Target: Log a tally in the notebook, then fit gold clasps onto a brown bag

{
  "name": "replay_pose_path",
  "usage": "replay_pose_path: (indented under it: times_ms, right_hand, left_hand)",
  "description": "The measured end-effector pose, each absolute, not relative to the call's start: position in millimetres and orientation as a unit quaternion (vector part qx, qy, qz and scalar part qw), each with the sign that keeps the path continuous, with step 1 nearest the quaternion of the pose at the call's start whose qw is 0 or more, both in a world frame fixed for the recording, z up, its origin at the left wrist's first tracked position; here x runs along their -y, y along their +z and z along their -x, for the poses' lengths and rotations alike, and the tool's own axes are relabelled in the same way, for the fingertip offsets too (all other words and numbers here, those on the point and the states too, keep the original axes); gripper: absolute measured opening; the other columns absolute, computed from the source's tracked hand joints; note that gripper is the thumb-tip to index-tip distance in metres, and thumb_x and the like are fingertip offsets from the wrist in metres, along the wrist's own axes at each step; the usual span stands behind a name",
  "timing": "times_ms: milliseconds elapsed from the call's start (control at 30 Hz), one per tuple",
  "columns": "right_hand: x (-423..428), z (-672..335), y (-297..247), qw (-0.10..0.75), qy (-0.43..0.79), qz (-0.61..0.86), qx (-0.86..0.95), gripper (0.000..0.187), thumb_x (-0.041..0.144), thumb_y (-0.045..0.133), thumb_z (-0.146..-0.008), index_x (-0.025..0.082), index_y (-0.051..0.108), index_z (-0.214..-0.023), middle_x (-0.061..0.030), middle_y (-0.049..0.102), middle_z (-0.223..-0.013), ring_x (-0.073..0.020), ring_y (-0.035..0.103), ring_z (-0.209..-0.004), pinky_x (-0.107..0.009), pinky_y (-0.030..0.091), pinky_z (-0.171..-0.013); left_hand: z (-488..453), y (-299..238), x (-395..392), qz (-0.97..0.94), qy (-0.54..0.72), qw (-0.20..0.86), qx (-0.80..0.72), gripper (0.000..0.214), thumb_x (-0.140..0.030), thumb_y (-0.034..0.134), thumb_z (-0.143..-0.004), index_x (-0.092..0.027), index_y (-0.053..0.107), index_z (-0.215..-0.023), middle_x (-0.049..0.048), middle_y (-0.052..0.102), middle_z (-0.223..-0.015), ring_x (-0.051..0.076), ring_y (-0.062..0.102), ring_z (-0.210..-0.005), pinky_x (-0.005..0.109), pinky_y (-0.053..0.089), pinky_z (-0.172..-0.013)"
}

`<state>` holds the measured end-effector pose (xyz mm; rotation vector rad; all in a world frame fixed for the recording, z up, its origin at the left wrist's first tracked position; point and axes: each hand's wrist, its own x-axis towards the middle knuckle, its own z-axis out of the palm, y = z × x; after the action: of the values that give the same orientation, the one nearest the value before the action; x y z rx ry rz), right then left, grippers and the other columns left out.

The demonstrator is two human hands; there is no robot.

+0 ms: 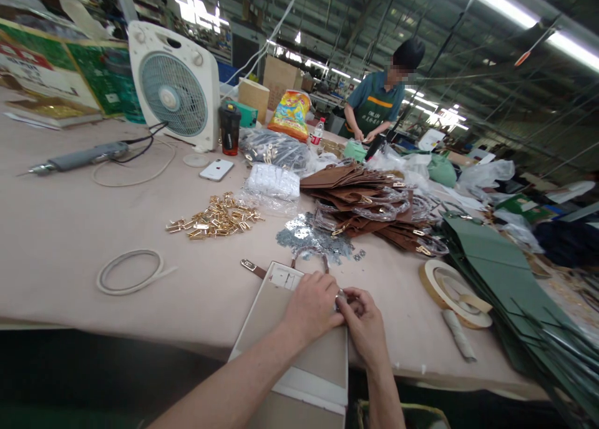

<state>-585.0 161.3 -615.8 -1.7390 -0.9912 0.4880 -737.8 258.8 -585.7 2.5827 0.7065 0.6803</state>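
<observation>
A beige flat bag piece point(276, 310) with pale edges lies over the table's front edge. Its brown handle point(311, 251) is wrapped in clear film, and a brown strap point(253, 267) with a metal fitting sticks out at the left. My left hand point(311, 307) rests on the bag piece with curled fingers; what they grip is hidden. At the right edge my right hand point(365, 323) pinches a small shiny metal piece point(339, 300), close to my left fingertips. Beyond lie grey metal plates point(309, 235) and gold-coloured clasps point(218, 218), both in loose heaps.
Brown bag parts point(365, 198) are piled beyond my hands; green bag parts point(496, 260) lie right, beside tape rolls point(453, 291). Left are a tape ring point(131, 271), an electric screwdriver point(84, 158), a phone point(216, 170) and a fan point(175, 92). A co-worker point(377, 101) stands opposite.
</observation>
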Motion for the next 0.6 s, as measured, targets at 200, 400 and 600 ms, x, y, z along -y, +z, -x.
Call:
replay_pose_path:
  times_ms: [200,400,600]
  right_hand:
    - [-157,575,-614,0.592,0.234,0.691,0.343,0.053,0.058,0.077,-0.091,0.018,0.067,-0.123,0.0005,0.066,-0.073,-0.0185,0.060,-0.065,-0.028,0.048,-0.059]
    - [-186,540,-610,0.612,0.073,0.712,0.336,0.052,0.063,0.062,-0.097,0.017,0.071,-0.119,-0.0037,0.072,-0.085,-0.0220,0.067,-0.074,-0.033,0.058,-0.069]
    - [-234,517,-607,0.536,0.038,0.748,0.390,0.050,0.065,0.065,-0.090,0.019,0.078,-0.106,-0.0094,0.079,-0.103,-0.0270,0.074,-0.092,-0.040,0.059,-0.089]
  left_hand:
    - [737,-581,-256,-0.912,0.254,0.203,-0.252,0.042,-0.048,0.086,-0.085,-0.020,0.067,-0.111,0.0072,0.069,-0.118,0.030,0.059,-0.113,0.048,0.047,-0.097]
    - [733,-573,-252,-0.903,0.266,0.220,-0.257,0.052,-0.045,0.097,-0.073,-0.022,0.068,-0.110,0.0053,0.069,-0.120,0.031,0.059,-0.113,0.050,0.049,-0.099]
    - [734,-568,-249,-0.901,0.262,0.227,-0.260,0.051,-0.042,0.097,-0.074,-0.021,0.068,-0.110,0.0055,0.070,-0.118,0.032,0.060,-0.112,0.050,0.049,-0.098]
